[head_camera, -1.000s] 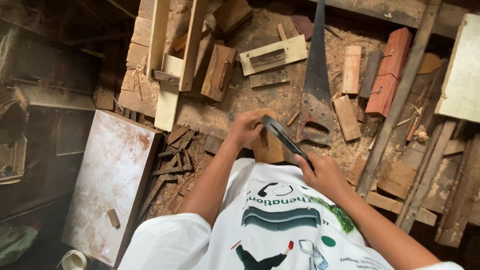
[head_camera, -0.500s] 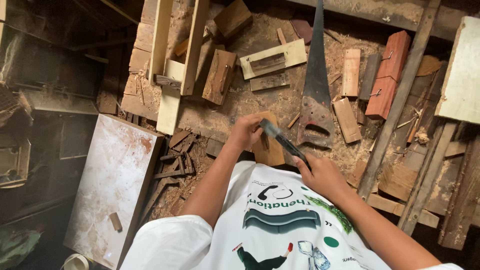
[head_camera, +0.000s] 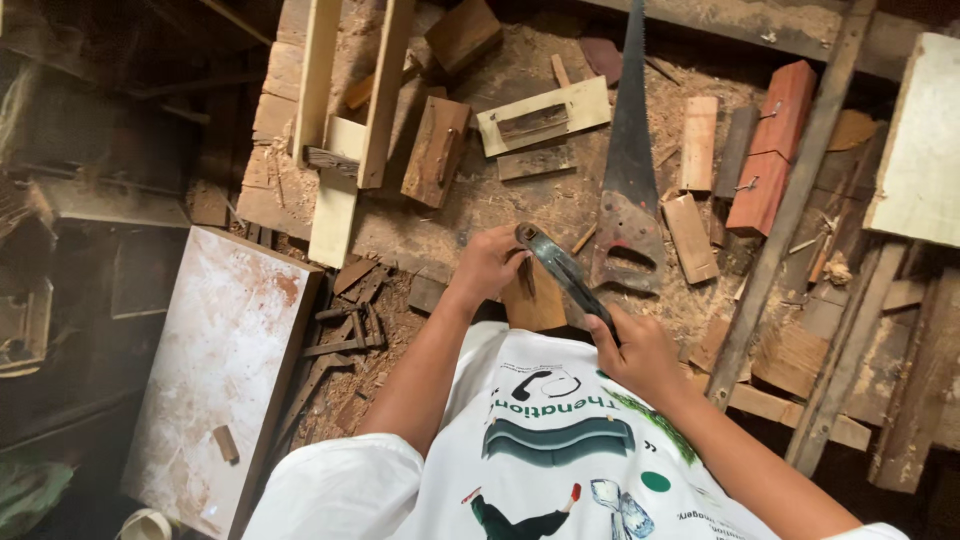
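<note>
A handsaw (head_camera: 628, 190) is lying just right of the hands, wood blocks (head_camera: 700, 190) crowding beyond it. Sawdust-covered surface (head_camera: 470, 205) is lying open ahead, between a brown block (head_camera: 436, 150) and the saw.

Left hand (head_camera: 487, 264) steadies a small wood block (head_camera: 533, 300) while right hand (head_camera: 632, 350) grips a metal rasp (head_camera: 560, 268) beside a handsaw (head_camera: 628, 190).

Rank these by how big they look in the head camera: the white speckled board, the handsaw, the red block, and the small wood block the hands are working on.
1. White speckled board, though it may lie nearer the camera.
2. Handsaw.
3. Red block.
4. Small wood block, partly hidden by the left hand.
</note>
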